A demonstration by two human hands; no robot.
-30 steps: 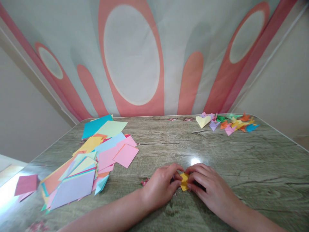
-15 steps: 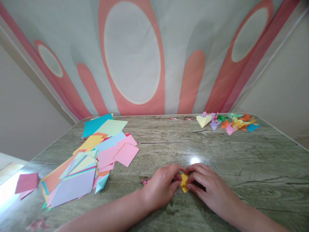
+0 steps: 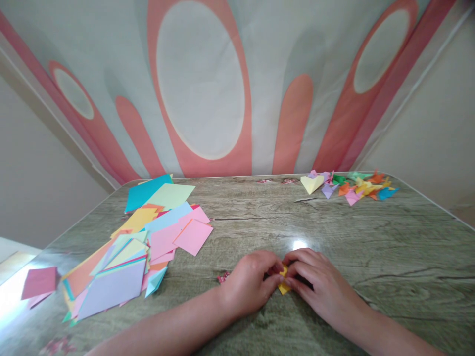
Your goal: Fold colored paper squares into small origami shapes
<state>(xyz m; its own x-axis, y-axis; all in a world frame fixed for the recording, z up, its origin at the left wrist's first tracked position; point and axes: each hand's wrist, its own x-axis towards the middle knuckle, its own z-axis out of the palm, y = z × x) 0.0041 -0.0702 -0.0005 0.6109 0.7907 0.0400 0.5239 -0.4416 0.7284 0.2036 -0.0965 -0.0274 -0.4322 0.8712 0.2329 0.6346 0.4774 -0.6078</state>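
Observation:
A small folded piece of yellow paper (image 3: 284, 288) is pinched between my two hands, low over the table at the front. My left hand (image 3: 254, 279) grips its left side with thumb and fingers closed. From the other side, my right hand (image 3: 315, 277) holds it between thumb and fingertips. The fingers cover much of the paper, so its full shape is hidden.
Loose coloured paper sheets (image 3: 111, 287) lie in an overlapping pile on the left. Dark pink squares (image 3: 39, 283) sit at the far left edge. Several small folded paper figures (image 3: 367, 187) and a pale yellow paper heart (image 3: 311, 184) rest at the back right of the wood-patterned table (image 3: 252, 217).
My left hand has shifted slightly right, and its fingers now cover more of the yellow paper. My right hand stays in nearly the same place. The view has moved a little.

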